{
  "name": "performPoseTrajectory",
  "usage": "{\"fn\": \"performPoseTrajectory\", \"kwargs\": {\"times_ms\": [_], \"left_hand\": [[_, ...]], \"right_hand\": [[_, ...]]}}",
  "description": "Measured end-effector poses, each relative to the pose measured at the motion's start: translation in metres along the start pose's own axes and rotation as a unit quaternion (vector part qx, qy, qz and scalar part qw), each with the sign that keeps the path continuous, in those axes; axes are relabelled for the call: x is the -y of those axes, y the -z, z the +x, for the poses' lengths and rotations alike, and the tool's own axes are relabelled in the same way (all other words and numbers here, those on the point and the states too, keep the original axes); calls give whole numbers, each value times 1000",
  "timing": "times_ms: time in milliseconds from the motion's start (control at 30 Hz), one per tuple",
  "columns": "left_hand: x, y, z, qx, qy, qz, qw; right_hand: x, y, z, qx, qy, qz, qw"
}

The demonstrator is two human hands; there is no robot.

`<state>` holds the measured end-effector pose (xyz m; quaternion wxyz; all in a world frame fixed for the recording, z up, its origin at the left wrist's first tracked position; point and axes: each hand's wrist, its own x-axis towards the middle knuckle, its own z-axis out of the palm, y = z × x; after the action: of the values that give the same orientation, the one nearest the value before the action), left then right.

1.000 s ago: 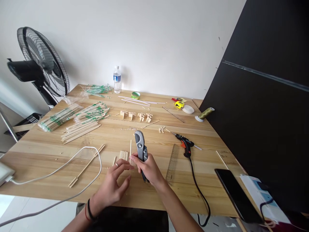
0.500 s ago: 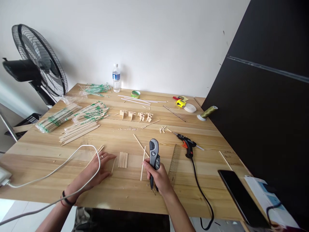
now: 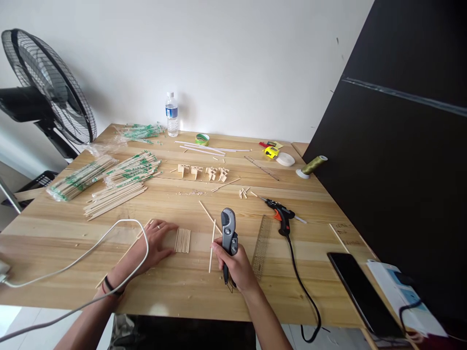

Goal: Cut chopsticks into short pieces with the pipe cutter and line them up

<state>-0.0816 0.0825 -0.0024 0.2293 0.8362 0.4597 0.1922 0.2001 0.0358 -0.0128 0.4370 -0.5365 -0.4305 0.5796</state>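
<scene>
With its fingers apart, my left hand (image 3: pixel 157 243) lies low over the table. Its fingertips and thumb are at the left edge of a neat row of short wooden sticks (image 3: pixel 183 241), around the ends of the leftmost one. My right hand (image 3: pixel 235 266) is wrapped round the handles of grey and black pruning shears (image 3: pixel 228 233), whose head points away from me. Against its thumb and fingers stands out a longer thin stick (image 3: pixel 212 248); whether they grip it is unclear. Another stick (image 3: pixel 208 214) slants behind it.
A glue gun (image 3: pixel 280 214) and clear ruler (image 3: pixel 261 248) lie at the right, with a phone (image 3: pixel 361 291) farther over. Small stick assemblies (image 3: pixel 197 171) stand beyond. Bundled sticks (image 3: pixel 120 199) fill the left. A white cable (image 3: pixel 124 221) crosses over my left forearm.
My left hand has moved right, bringing the loose short stick against the row. My right hand keeps the shears in about the same place. The view has shifted slightly.
</scene>
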Motion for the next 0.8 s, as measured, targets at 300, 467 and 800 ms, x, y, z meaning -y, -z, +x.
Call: {"fn": "performPoseTrajectory", "kwargs": {"times_ms": [300,467,800], "left_hand": [[2,-4,1,-20,-14,1,1000],[-9,5,-3,-26,0,-35,999],[-26,8,-11,0,24,-22,999]], "right_hand": [[5,-2,0,0,-2,-11,1000],[5,-2,0,1,-5,6,1000],[5,-11,5,-61,-5,18,998]]}}
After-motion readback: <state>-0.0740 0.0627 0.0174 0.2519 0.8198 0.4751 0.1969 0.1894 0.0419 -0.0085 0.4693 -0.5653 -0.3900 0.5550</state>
